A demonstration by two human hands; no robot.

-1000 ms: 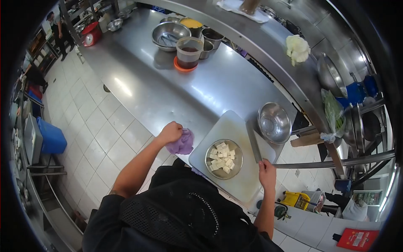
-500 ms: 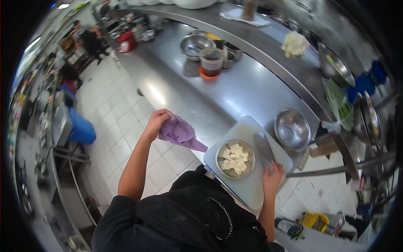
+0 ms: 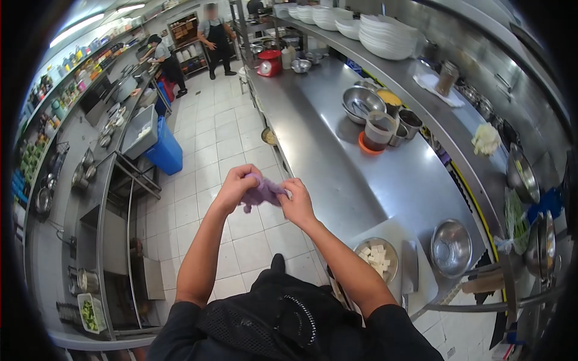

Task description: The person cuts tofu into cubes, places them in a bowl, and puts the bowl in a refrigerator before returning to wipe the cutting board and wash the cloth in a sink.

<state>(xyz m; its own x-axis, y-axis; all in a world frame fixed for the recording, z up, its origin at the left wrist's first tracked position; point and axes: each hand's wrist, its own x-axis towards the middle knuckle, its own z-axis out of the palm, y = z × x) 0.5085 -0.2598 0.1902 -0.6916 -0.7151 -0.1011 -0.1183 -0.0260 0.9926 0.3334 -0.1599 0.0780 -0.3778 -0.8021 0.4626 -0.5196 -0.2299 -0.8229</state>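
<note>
A bunched purple cloth (image 3: 262,194) hangs between my two hands, in front of my body and over the tiled floor. My left hand (image 3: 238,185) grips its left end. Fingers of my right hand (image 3: 296,201) are closed on the cloth's right end. To the lower right, a metal bowl of white cubes (image 3: 378,259) rests on a pale cutting board (image 3: 426,278), partly behind my right forearm. A wide-bladed knife (image 3: 409,268) lies on the board beside the bowl.
An empty metal bowl (image 3: 451,248) sits right of the board. Farther up the steel counter (image 3: 313,132) stand a container of dark liquid (image 3: 379,131), more bowls and a red scale (image 3: 270,64). Two people stand in the background, near a blue bin (image 3: 164,147) at left.
My right hand has left the knife and board and now holds the cloth with my left hand. The cloth is more bunched. The view has turned left, showing more aisle.
</note>
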